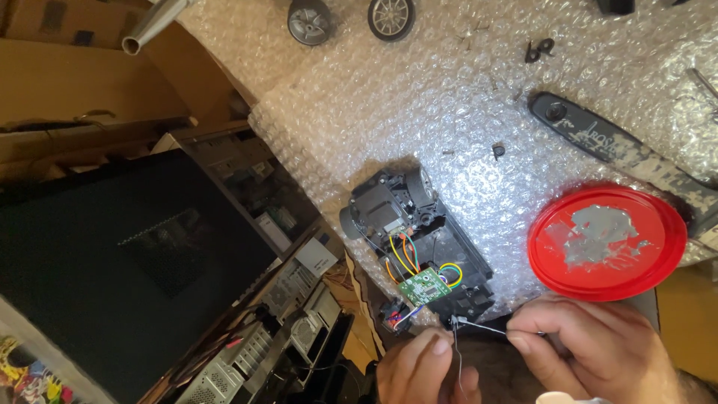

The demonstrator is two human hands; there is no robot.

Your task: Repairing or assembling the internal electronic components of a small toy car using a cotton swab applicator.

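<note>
At the bottom edge of the bench we found both hands working together on a thin wire (482, 326). Our left hand (422, 366) pinched the wire's near end between thumb and fingertip, beside a small dark connector; our right hand (598, 344) was closed on the other end. The wire lay roughly level across the view, its long axis running left to right between the two hands, and it sat just below the toy chassis (419, 239).

We noted that the chassis rested on bubble wrap (419, 97), its long axis running from upper left to lower right, motor end toward the upper left. A green circuit board (424, 287) hung at its lower end, joined by coloured leads in orange, yellow, green and blue.

We judged the strip-down to be well advanced. Both wheels (390, 16) lay detached at the top of the wrap, well apart from the chassis; small screws and clips were scattered between. The board remained tethered by its leads, so the wiring appeared to be the part outstanding.

A red lid (606, 241) with grey residue lay near the right hand. A dark strip (598, 138) lay above it. Open computer cases (299, 329) stood to the left.
</note>
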